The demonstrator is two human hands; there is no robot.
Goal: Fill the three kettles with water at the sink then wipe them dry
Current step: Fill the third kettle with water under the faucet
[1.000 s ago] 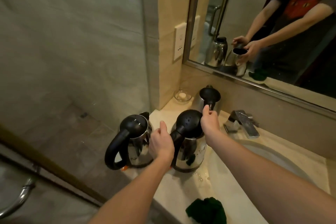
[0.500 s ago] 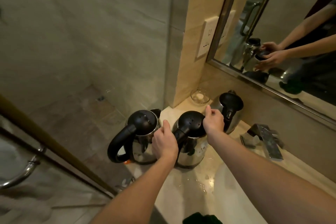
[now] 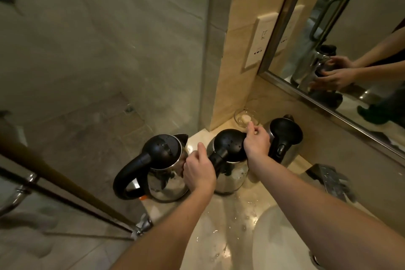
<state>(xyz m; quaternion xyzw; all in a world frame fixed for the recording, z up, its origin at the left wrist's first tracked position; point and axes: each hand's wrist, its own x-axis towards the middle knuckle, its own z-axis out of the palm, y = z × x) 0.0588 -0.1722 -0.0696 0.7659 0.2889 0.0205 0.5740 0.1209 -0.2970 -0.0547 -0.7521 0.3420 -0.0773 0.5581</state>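
Three steel kettles with black lids stand in a row on the wet stone counter [image 3: 219,237]. The left kettle [image 3: 162,173] has its big black handle pointing toward me. My left hand [image 3: 198,172] is closed around the handle of the middle kettle [image 3: 230,160]. My right hand [image 3: 256,141] rests on the far edge of that kettle's lid, fingers curled over it. The right kettle [image 3: 285,138] stands untouched by the wall under the mirror. Water drops lie on the counter in front of the kettles.
A square chrome tap [image 3: 333,180] sits at the right, with the pale sink basin [image 3: 280,239] below it. A small glass dish [image 3: 245,117] stands in the corner behind the kettles. A glass shower panel [image 3: 109,61] borders the counter's left edge. The mirror [image 3: 350,39] hangs above.
The view has swung left and down, so the green cloth has left the frame. Both hands stay on the middle kettle; the right hand has shifted slightly along the lid's far edge.
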